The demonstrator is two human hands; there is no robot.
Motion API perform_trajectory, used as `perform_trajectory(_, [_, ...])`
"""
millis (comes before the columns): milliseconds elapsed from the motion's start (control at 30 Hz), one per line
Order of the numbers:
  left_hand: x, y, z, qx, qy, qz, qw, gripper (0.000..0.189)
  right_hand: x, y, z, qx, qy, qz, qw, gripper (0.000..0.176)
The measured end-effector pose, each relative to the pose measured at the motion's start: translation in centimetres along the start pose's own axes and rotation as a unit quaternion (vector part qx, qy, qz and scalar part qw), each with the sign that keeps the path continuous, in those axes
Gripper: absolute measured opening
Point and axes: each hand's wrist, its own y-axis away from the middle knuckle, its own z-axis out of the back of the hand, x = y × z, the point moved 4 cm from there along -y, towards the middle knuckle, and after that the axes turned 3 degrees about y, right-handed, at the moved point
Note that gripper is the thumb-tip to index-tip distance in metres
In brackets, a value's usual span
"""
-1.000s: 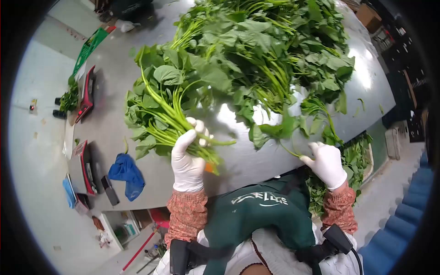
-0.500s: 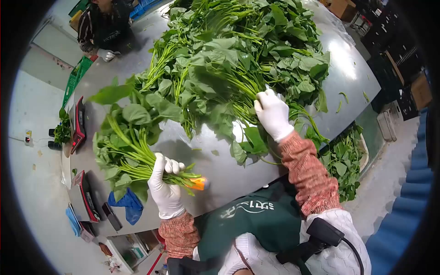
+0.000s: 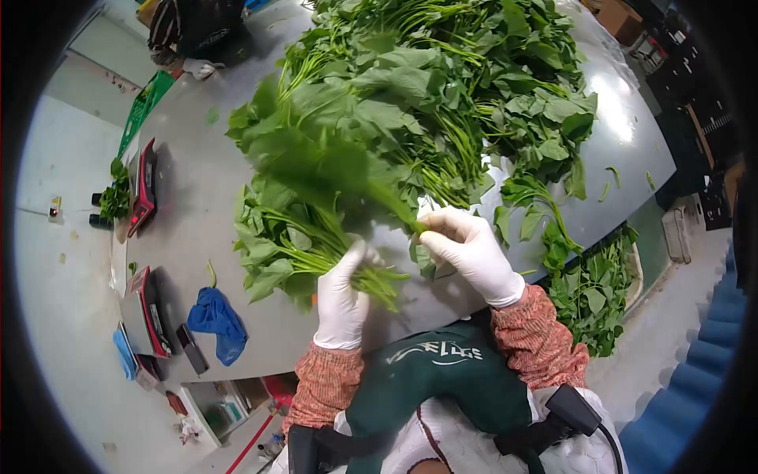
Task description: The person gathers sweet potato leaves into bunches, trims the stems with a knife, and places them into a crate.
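Note:
My left hand [image 3: 342,299], in a white glove, is wrapped around a bunch of long-stemmed leafy greens [image 3: 276,257]. The cut stem ends stick out past the fingers toward the right. My right hand [image 3: 472,251], gloved too, pinches the stem end of a few more greens [image 3: 383,193] between thumb and fingertips. Their leaves lie over the top of the held bunch and are blurred by motion. Just beyond both hands, a large pile of the same greens [image 3: 442,79] covers the middle of the metal table [image 3: 197,261].
Red-edged scales [image 3: 144,188] and a second similar device [image 3: 146,312] stand along the left edge. Near them lie a blue plastic bag [image 3: 219,324] and a dark phone-like object [image 3: 192,349]. A container of greens [image 3: 592,288] sits below right. Another person's gloved hand [image 3: 202,68] rests far left.
My left hand has moved right and slightly up with its bunch. My right hand has come away from the pile with a few stems, and the two hands are now closer together.

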Motion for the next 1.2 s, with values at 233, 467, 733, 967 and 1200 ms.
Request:
perform_trajectory(233, [0.7, 2.1, -1.2, 0.024, 0.007, 0.010, 1.000, 0.025, -0.7, -0.1, -3.0, 0.049, 0.139, 0.089, 0.985, 0.025])
perform_trajectory(467, [0.4, 2.6, -2.1, 0.004, -0.016, -0.007, 1.000, 0.021, -0.7, 0.6, -2.5, 0.069, 0.242, 0.031, 0.967, 0.025])
perform_trajectory(733, [-0.5, 1.8, -1.2, -0.021, -0.027, -0.044, 0.998, 0.017, -1.7, 1.6, -0.8, -0.064, -0.040, 0.005, 0.997, 0.021])
perform_trajectory(967, [-2.8, 1.2, 0.7, -0.020, -0.038, -0.063, 0.997, 0.018, -3.3, 1.8, 3.2, 0.004, -0.605, 0.041, 0.795, 0.045])
perform_trajectory(1200, [-1.3, 2.0, -0.7, 0.098, -0.096, -0.041, 0.990, 0.019, 4.7, 1.3, -3.7, -0.077, 0.282, 0.375, 0.880, 0.037])
